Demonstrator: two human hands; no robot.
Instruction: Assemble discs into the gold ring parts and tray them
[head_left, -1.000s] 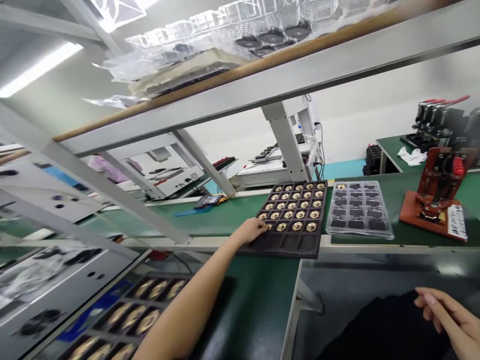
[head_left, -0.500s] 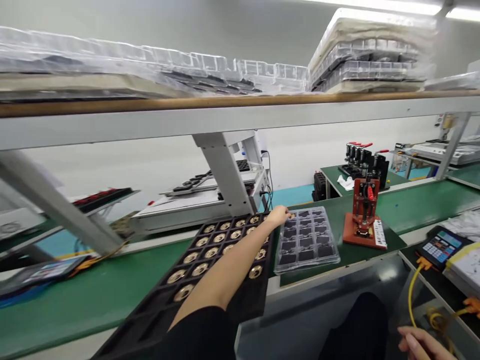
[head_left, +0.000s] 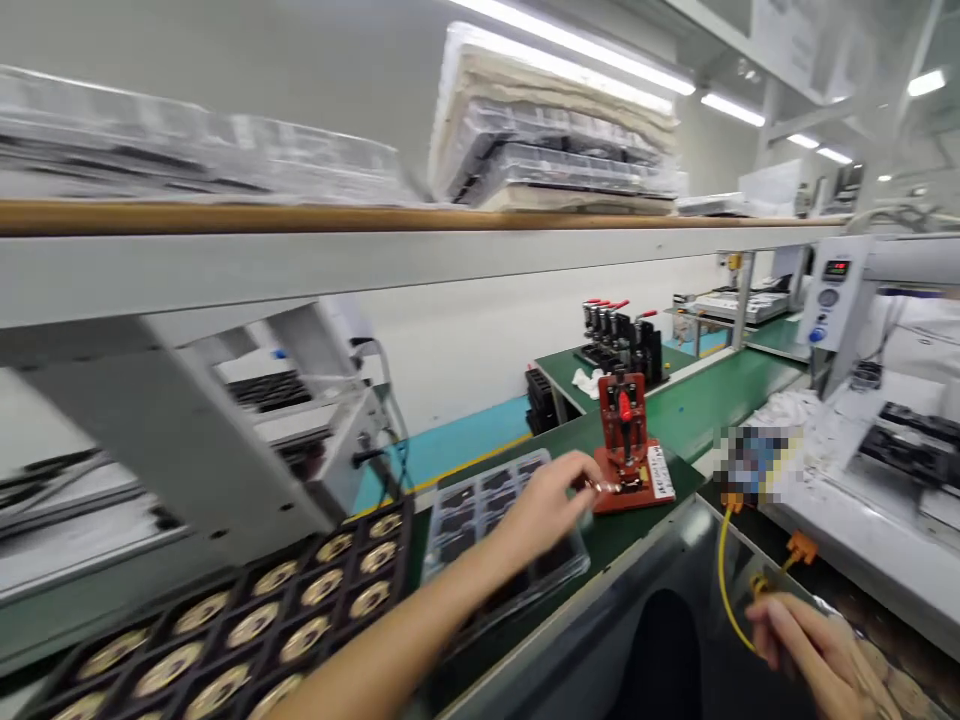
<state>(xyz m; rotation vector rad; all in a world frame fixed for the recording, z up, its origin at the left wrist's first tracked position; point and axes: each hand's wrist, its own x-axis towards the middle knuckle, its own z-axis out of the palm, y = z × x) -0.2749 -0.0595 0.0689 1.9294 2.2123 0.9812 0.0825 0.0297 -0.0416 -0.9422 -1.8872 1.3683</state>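
Note:
My left hand (head_left: 559, 495) reaches over the clear plastic tray (head_left: 457, 520) of dark pieces, its fingertips pinched on a small shiny part (head_left: 606, 487) beside the base of the red toggle press (head_left: 626, 440). The part is too small to make out fully. My right hand (head_left: 806, 640) is at the lower right, near a yellow cable (head_left: 724, 575), with its fingers curled together; what it holds, if anything, is hidden. At the lower left lies a black tray (head_left: 409, 530) with gold rings (head_left: 322, 587) in its compartments.
A shelf (head_left: 450, 255) crosses above, bearing stacked plastic trays (head_left: 555, 160). Black clamps with red handles (head_left: 619, 335) stand on a green table behind. A white machine (head_left: 832, 300) is at the right, and a metal post (head_left: 172, 430) at the left.
The view has turned right. My left hand has moved from the far edge of the clear tray to the red press, with a small part in its fingers.

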